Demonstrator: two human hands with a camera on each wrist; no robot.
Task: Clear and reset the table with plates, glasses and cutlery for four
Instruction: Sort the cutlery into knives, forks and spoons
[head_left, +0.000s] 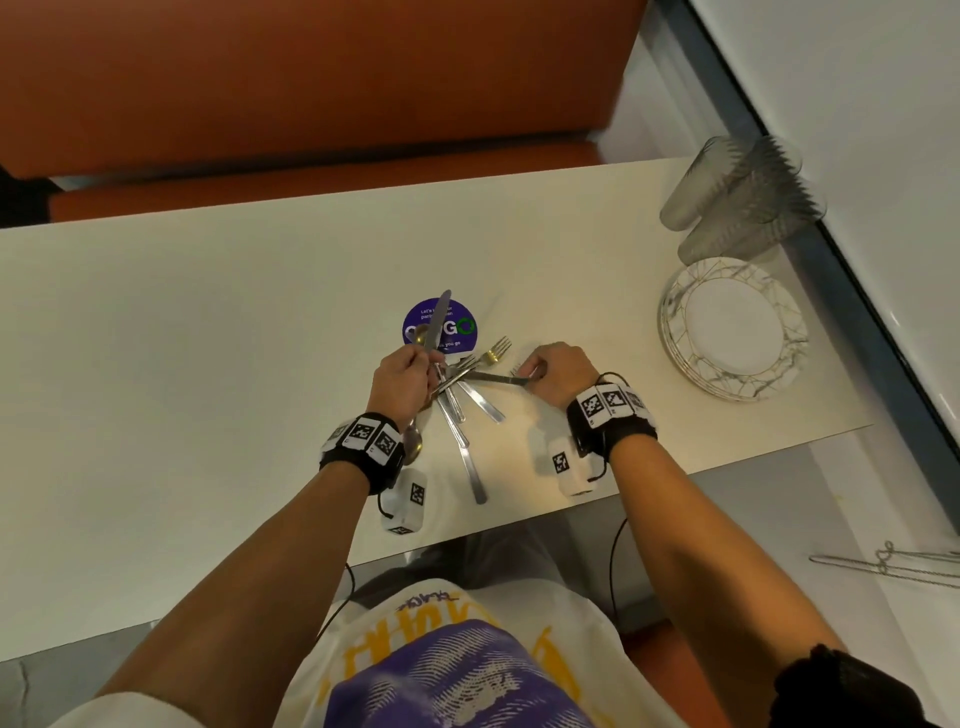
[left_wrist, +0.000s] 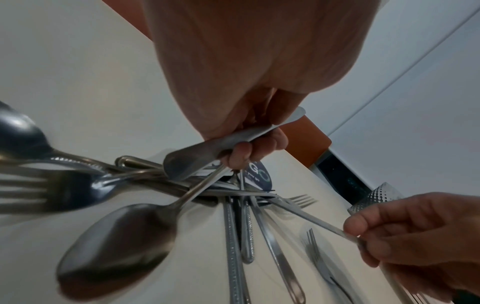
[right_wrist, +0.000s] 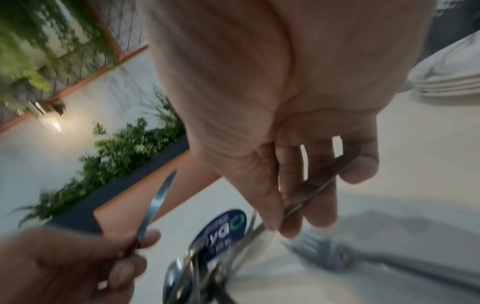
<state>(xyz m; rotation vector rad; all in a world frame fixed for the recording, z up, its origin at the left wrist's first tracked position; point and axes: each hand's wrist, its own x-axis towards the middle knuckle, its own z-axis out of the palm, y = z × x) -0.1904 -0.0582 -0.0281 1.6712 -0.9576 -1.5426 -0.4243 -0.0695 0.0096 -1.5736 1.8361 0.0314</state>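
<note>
Mid-task: the left hand (head_left: 402, 382) grips a knife (head_left: 435, 323) and spoon, the right hand (head_left: 561, 375) pinches one piece from the cutlery heap (head_left: 462, 410) (mid-table), while stacked plates (head_left: 735, 330) and glasses (head_left: 737, 202) wait unset.

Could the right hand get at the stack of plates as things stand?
Probably not yet: the right hand pinches a knife from the pile. The table toward the stack of plates looks bare.
</note>
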